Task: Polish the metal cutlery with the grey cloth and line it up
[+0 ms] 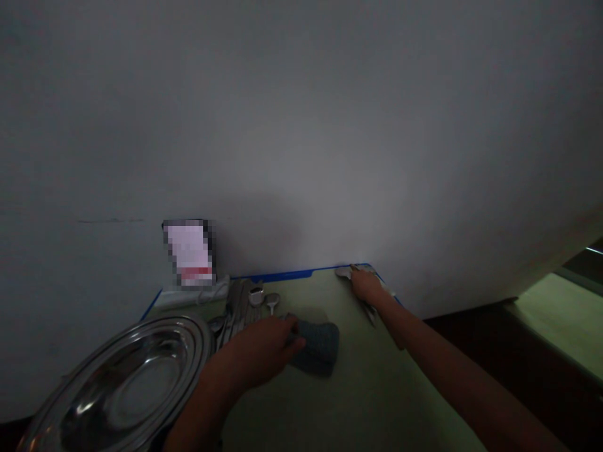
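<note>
My left hand (266,351) is closed on a folded grey-blue cloth (316,346), held over the pale green table. At the far right corner of the tabletop, my right hand (365,285) has its fingers closed round what looks like a metal spoon (343,272), whose head shows left of the fingers. Below that hand a pointed metal piece (370,314) sticks out; whether it belongs to the same utensil I cannot tell. Beyond my left wrist lie several metal utensils (241,304) side by side, with a small spoon (272,301) at their right.
Large shiny metal dishes (200,339), nested together, stand at the left front. A blurred-out upright device (191,251) leans on the grey wall (301,138) behind a clear plastic packet (193,296). Blue edging (282,275) borders the table. Another pale green surface (560,320) is at right.
</note>
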Demonstrator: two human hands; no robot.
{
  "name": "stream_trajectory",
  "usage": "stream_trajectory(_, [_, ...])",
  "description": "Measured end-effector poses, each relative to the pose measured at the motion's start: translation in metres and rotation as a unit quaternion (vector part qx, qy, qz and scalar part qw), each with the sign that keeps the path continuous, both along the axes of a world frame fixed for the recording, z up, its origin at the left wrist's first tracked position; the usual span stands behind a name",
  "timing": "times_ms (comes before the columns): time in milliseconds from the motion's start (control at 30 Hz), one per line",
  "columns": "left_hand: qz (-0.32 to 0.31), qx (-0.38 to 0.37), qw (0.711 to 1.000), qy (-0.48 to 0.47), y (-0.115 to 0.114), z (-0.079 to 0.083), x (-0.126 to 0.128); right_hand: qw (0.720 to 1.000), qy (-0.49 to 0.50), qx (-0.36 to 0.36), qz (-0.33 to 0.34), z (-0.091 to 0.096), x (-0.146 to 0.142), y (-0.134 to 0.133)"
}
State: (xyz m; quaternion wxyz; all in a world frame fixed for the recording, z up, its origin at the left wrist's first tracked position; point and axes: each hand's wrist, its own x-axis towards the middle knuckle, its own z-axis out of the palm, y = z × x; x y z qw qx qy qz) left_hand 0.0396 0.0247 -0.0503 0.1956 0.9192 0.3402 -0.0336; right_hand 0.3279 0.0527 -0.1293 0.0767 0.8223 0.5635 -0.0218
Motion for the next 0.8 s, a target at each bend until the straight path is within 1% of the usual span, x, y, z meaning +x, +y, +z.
stream_trajectory(133, [0.046,0.030,0.998,0.040,0.006,-0.003,0.000,1.000,0.006,0.030,-0.007,-0.003,-0.004,-0.005])
stream_trajectory(233, [0.066,0.042,0.996,0.048,0.012,-0.006,-0.003,0.998,0.019,0.065,-0.010,-0.001,-0.007,-0.010])
stream_trajectory(367, [0.105,0.075,0.990,0.052,0.022,-0.008,-0.011,0.990,0.054,0.127,0.001,0.010,-0.021,-0.021])
stream_trajectory(433, [0.128,0.098,0.985,0.055,0.027,-0.007,-0.017,0.985,0.091,0.144,0.028,0.017,-0.035,-0.029])
stream_trajectory(467, [0.139,0.109,0.983,0.056,0.029,-0.006,-0.021,0.981,0.118,0.144,0.052,0.021,-0.043,-0.033])
stream_trajectory(533, [0.155,0.130,0.977,0.060,0.033,-0.004,-0.027,0.968,0.186,0.118,0.122,0.023,-0.061,-0.040])
stream_trajectory(600, [0.160,0.147,0.974,0.064,0.034,-0.002,-0.031,0.947,0.248,0.073,0.189,0.020,-0.076,-0.041])
stream_trajectory(633, [0.160,0.153,0.973,0.066,0.034,-0.001,-0.032,0.938,0.270,0.049,0.212,0.016,-0.082,-0.040])
stream_trajectory(700, [0.156,0.159,0.972,0.069,0.031,-0.001,-0.031,0.926,0.298,0.015,0.231,0.005,-0.088,-0.034])
stream_trajectory(733, [0.152,0.157,0.973,0.071,0.029,-0.003,-0.029,0.923,0.307,0.010,0.232,-0.001,-0.089,-0.030])
stream_trajectory(800, [0.141,0.142,0.977,0.074,0.023,-0.010,-0.021,0.918,0.322,0.026,0.231,-0.013,-0.087,-0.023])
